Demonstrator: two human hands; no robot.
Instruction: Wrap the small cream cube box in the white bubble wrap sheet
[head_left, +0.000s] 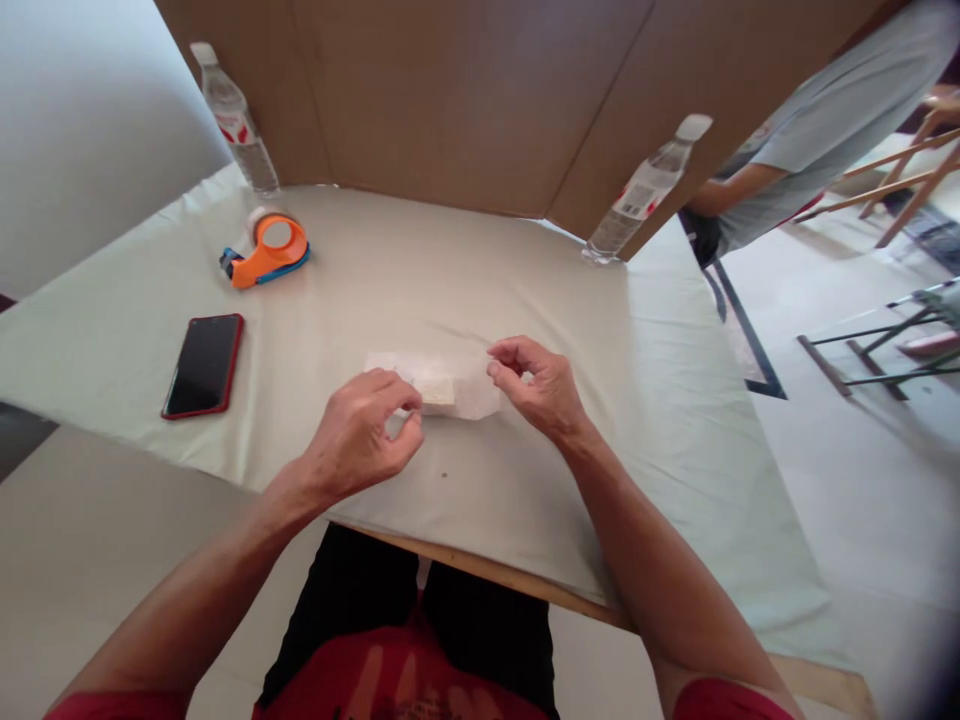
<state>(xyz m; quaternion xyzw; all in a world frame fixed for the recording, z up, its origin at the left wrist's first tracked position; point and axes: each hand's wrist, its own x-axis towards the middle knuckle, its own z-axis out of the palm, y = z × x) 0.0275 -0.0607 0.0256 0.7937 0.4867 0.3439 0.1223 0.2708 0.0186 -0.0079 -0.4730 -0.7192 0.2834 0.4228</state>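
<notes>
A small pale, cream-coloured block [438, 390] lies on a thin translucent wrapping sheet [474, 396] near the front of the table. My left hand [373, 425] is at the block's left end, covering part of the sheet. Its fingers are curled, with a small gap between thumb and forefinger and nothing visible in it. At the sheet's right edge, my right hand [541, 388] has thumb and forefinger brought together in a pinch. Whatever is between those fingertips is too small to make out.
A red-cased phone [202, 366] and an orange tape dispenser [274, 250] lie to the left on the cloth-covered table [360, 270]. Two water bottles [238, 125] [643, 195] stand before a brown cardboard panel [465, 100]. Another person [832, 130] is beyond it, right.
</notes>
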